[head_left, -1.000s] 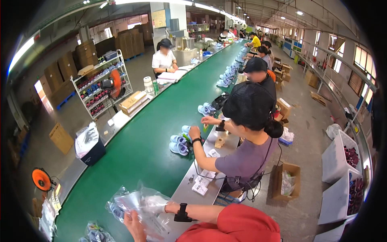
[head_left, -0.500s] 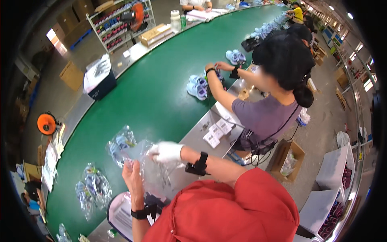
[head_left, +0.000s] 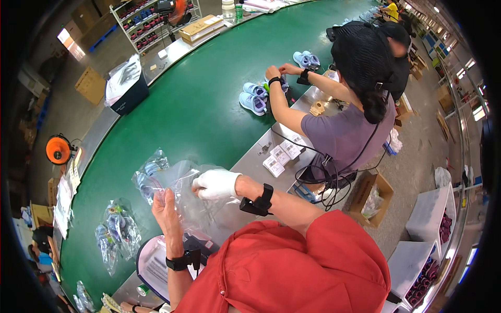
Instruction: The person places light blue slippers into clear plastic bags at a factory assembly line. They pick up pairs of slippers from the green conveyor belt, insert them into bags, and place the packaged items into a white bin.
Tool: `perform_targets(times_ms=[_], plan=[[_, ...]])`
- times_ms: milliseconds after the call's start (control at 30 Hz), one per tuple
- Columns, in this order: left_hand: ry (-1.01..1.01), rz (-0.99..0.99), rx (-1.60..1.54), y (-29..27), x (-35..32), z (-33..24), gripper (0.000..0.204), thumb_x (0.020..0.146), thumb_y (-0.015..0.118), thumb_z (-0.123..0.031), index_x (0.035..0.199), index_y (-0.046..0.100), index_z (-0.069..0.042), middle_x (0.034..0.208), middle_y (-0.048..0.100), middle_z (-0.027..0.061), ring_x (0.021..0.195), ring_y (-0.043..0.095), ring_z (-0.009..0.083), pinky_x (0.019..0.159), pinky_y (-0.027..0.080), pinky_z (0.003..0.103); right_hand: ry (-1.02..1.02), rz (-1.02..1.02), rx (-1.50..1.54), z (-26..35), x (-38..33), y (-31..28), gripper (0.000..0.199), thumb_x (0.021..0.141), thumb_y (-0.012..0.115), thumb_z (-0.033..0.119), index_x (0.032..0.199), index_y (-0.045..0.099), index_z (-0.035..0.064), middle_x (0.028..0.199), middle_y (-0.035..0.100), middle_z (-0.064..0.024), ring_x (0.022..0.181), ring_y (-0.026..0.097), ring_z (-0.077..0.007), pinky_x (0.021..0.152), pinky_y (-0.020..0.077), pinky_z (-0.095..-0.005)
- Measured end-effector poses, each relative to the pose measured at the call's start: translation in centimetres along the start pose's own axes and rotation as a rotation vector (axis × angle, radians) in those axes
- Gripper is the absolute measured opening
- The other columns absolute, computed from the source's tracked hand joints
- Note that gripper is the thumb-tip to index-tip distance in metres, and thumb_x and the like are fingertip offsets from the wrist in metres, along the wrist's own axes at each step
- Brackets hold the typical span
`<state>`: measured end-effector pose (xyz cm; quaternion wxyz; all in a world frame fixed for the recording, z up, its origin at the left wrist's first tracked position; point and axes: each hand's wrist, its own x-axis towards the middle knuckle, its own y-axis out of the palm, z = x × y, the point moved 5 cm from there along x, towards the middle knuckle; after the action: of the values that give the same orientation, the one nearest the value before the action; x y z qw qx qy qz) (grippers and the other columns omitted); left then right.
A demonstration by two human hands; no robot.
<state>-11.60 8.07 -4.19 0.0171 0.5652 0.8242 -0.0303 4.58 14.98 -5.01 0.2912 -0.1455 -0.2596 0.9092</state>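
Note:
Over the near edge of the green conveyor belt, I hold a clear plastic bag between both hands. My bare left hand pinches its left side between thumb and fingers. The white-gloved right hand has curled fingers closed on the bag's right part; its fingertips are partly hidden. Just beyond my left hand, light blue shoes in clear plastic lie on the belt, partly covered by the film. More bagged blue shoes lie farther left. Black straps with small devices are on both wrists.
A co-worker in a purple shirt handles shoes at the right, beside a light blue pair. White label cards lie on the metal ledge. A dark-rimmed tray with papers sits below my left hand. A dark bin stands across the belt.
My left hand has shifted slightly left and up with the bag, and the film is spread a little wider. The right hand keeps its grip. The co-worker's head has turned and moved down.

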Motion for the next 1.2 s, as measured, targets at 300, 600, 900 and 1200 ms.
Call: perform_targets(times_ms=[300,600,900,1200], plan=[[0.036,-0.025,-0.023,-0.7,0.1,1.0,0.009,0.091,0.056,-0.014,0.094,0.06,-0.006,0.081,0.055,-0.0059,0.071,0.045,0.0023,0.062,0.038,0.019,0.006,0.034,-0.076,0.4,-0.4,0.1,0.029,0.08,0.051,0.025,0.098,0.063,0.0054,0.087,0.065,-0.0176,0.083,0.062,-0.0327,0.074,0.0475,-0.0393],[-0.005,-0.145,-0.077,-3.9,0.6,2.6,0.008,0.091,0.056,-0.015,0.092,0.058,-0.007,0.08,0.054,-0.0058,0.071,0.046,0.003,0.063,0.038,0.02,-0.109,-0.07,-0.327,2.1,-1.2,0.6,0.022,0.079,0.052,0.024,0.083,0.063,0.0063,0.078,0.064,-0.015,0.075,0.061,-0.0348,0.068,0.0481,-0.0445],[0.016,-0.234,-0.034,-5.2,0.3,1.3,0.01,0.091,0.055,-0.017,0.095,0.056,-0.007,0.079,0.05,-0.0064,0.07,0.043,0.003,0.061,0.036,0.021,-0.125,-0.261,0.269,1.7,-1.2,-2.7,0.022,0.081,0.05,0.025,0.083,0.061,0.0054,0.08,0.063,-0.0167,0.076,0.06,-0.0356,0.068,0.0467,-0.0441],[-0.088,-0.175,-0.001,-4.8,-0.2,1.4,0.022,0.09,0.056,-0.02,0.104,0.056,-0.003,0.089,0.052,-0.0014,0.08,0.048,0.0078,0.068,0.04,0.024,0.171,-0.371,0.09,-6.4,-3.5,-1.7,0.023,0.078,0.05,0.025,0.086,0.062,0.0071,0.083,0.064,-0.0163,0.076,0.061,-0.0329,0.07,0.0481,-0.0405]])
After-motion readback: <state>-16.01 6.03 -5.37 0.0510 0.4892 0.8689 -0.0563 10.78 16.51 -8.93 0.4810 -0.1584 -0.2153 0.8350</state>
